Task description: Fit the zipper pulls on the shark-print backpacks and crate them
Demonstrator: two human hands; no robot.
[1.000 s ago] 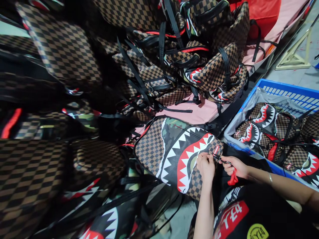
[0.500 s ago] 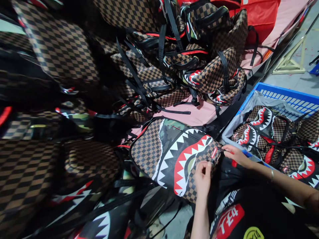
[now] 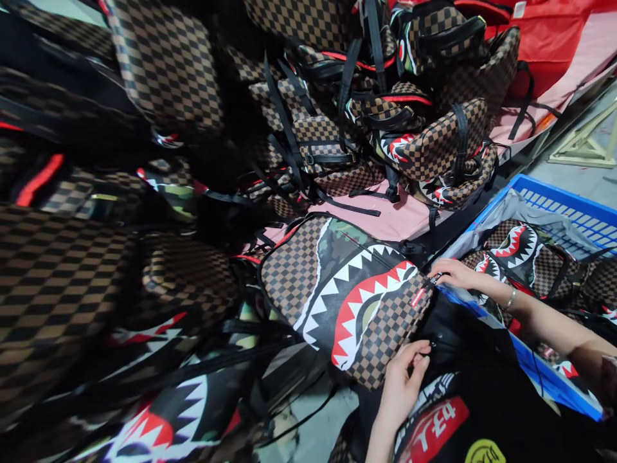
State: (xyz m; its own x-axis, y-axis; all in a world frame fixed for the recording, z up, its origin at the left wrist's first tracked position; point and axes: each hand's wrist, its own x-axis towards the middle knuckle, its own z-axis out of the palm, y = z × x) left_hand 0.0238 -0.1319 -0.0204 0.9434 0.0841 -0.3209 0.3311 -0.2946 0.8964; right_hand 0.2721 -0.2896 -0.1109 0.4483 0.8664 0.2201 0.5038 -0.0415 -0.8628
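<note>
A brown checkered backpack with a shark-mouth print of white teeth and red gums lies flat in front of me on the pink table. My left hand curls its fingers round the backpack's near right edge, beside black fabric. My right hand rests on the bag's far right corner, close to a small red label. Its fingers are pressed together over a small metal glint that I cannot make out.
Many more checkered shark backpacks with black straps are piled across the pink table and to my left. A blue plastic crate on the right holds several such bags. Red fabric lies far right. Grey floor shows below.
My left hand slid down from the bag's face to its near right edge. My right hand moved up to the far right corner; the red-tagged tool it held is no longer visible.
</note>
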